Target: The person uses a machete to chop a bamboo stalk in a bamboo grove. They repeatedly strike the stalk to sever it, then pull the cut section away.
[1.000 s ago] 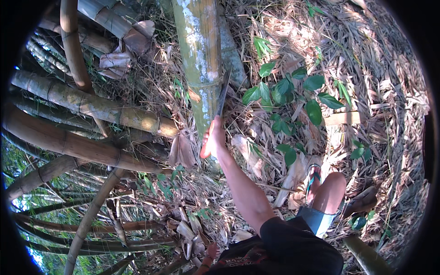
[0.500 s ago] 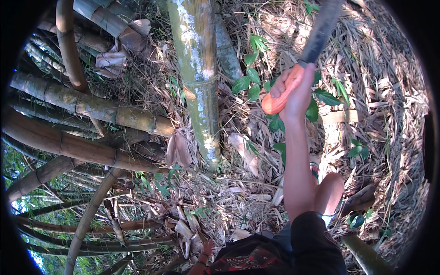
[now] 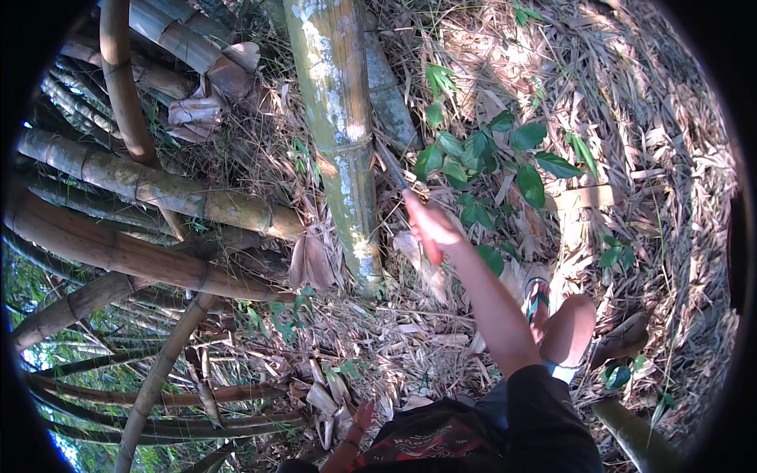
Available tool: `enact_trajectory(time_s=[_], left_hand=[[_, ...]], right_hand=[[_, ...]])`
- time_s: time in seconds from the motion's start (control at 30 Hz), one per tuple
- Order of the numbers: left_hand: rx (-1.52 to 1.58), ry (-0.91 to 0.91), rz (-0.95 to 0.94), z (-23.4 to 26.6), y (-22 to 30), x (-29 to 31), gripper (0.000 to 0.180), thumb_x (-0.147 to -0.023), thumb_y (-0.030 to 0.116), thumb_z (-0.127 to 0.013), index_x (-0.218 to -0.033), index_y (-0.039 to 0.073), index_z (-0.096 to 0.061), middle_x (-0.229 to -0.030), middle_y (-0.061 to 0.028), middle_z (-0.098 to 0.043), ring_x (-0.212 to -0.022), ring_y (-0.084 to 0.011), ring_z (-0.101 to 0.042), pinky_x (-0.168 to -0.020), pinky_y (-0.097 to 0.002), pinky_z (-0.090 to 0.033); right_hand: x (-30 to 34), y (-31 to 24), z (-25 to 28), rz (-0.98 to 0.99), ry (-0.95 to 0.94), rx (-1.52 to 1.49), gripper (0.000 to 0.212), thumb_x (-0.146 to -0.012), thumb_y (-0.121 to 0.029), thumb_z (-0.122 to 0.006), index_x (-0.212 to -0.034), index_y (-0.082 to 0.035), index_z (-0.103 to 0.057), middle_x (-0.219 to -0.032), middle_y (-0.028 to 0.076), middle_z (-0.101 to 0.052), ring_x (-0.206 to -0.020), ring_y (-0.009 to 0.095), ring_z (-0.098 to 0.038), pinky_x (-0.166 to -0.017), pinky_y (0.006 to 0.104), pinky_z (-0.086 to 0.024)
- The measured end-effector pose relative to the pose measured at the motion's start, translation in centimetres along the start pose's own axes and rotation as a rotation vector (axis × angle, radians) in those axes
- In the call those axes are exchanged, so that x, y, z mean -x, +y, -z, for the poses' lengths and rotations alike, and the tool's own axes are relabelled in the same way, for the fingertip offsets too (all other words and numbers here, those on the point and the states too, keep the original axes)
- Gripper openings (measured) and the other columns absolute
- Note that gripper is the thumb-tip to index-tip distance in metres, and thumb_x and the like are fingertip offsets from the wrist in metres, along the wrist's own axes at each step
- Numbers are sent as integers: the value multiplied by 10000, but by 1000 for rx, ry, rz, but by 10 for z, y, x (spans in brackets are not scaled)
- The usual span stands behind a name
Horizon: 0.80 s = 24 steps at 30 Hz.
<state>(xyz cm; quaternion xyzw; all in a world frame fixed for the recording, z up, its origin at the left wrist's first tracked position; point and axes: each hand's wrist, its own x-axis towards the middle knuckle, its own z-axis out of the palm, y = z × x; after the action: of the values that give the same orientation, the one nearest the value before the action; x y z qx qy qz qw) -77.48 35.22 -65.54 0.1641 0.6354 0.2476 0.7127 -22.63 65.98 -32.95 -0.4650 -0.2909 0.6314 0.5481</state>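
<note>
My right hand (image 3: 432, 226) is wrapped round the orange handle of a machete (image 3: 393, 168). Its dark blade points up and left, and the tip end meets the right side of a thick upright bamboo stem (image 3: 341, 87), near a joint ring. A pale cut notch (image 3: 325, 164) shows on the stem's left side at about that height. Low in the picture, beside my dark shirt, my left hand (image 3: 363, 415) holds nothing, its fingers stretched out. It is nearest to some dry bamboo sheaths (image 3: 322, 400).
Several leaning bamboo stems (image 3: 150, 183) cross the left side. Green leafy plants (image 3: 473, 154) grow right of the upright stem. Dry leaf litter (image 3: 654, 197) covers the ground. My sandalled foot (image 3: 538, 303) stands below the right forearm, and a cut bamboo piece (image 3: 631, 433) lies lower right.
My right hand has swung the machete down and left, from raised over the leafy plants to the bamboo stem's side. My left hand has shifted slightly.
</note>
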Motion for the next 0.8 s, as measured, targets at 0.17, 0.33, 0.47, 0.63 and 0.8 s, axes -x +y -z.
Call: enact_trajectory(time_s=[0.17, 0.33, 0.47, 0.63, 0.8], left_hand=[[-311, 128, 62, -18, -6, -11, 426, -933, 492, -546, -1193, 156, -512, -949, -64, -630, -721, -216, -645, -620, -408, -563], [-327, 169, -12, 5, -35, 13, 421, -946, 473, -524, -1228, 163, -490, -1008, -71, -618, -743, -229, -650, -617, -402, -564], [-380, 125, -39, -10, -28, -3, 418, -956, 457, -506, -1256, 168, -472, -1055, -75, -609, -760, -239, -654, -615, -396, -564], [-470, 145, -57, -11, -9, -2, 418, -968, 438, -485, -1291, 174, -451, -1114, -81, -597, -782, -252, -659, -612, -390, -565], [-374, -7, -95, 6, 23, -5, 395, -981, 398, -475, -1308, 179, -441, -1138, -96, -597, -804, -263, -665, -607, -374, -562]], right_hand=[[68, -102, 39, 386, 167, -261, 593, -925, -661, -416, -747, -96, -436, -547, -5, -394, -450, 112, -403, -415, 267, -362], [90, -124, -2, 1021, 206, -825, 631, -931, -698, -310, -741, -105, -409, -543, 10, -397, -462, 140, -423, -479, 305, -408], [-18, 16, -106, 114, 0, -725, 592, -910, -672, -437, -719, -113, -422, -545, 12, -429, -433, 126, -456, -390, 300, -402], [-25, 15, -55, -115, -122, -498, 591, -892, -667, -489, -726, -104, -424, -554, -18, -401, -424, 124, -410, -414, 305, -406], [13, -55, 52, 101, 86, 111, 592, -908, -664, -458, -702, -110, -424, -564, -23, -407, -442, 100, -409, -413, 253, -366]])
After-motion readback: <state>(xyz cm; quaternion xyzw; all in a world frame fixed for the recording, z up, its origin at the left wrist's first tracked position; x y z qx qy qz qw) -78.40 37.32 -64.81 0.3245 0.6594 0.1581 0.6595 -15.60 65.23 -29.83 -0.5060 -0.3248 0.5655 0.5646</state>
